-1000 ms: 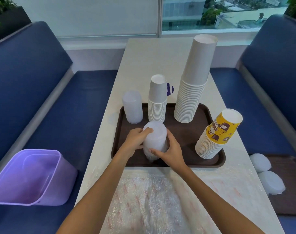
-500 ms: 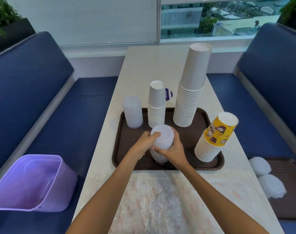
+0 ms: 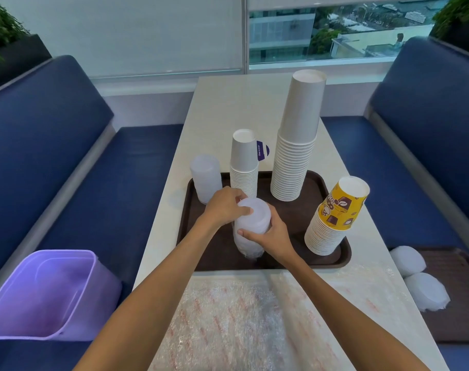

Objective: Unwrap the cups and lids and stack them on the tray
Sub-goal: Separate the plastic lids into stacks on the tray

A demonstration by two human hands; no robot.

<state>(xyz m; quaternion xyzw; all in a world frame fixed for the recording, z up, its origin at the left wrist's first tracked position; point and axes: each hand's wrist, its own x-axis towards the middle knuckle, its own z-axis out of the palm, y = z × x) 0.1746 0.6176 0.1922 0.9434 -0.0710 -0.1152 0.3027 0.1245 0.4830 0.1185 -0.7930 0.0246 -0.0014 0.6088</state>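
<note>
A brown tray (image 3: 308, 188) lies across the table. At its front middle stands a translucent stack of lids (image 3: 250, 238), still in clear wrap at its base. My left hand (image 3: 224, 206) grips its top from the left and my right hand (image 3: 272, 234) holds its side from the right. Behind on the tray stand another clear lid stack (image 3: 205, 178), a short white cup stack (image 3: 244, 164) and a tall white cup stack (image 3: 296, 145). A yellow printed cup stack (image 3: 335, 218) leans at the tray's right front.
Crumpled clear wrapping (image 3: 228, 317) lies on the table in front of the tray. A purple bin (image 3: 46, 293) sits on the left bench. On the right bench a second brown tray (image 3: 458, 303) holds two wrapped lid bundles (image 3: 426, 293).
Both hands have stayed on the lid stack. The stack has been stood more upright on the tray, and my left hand has moved up onto its top.
</note>
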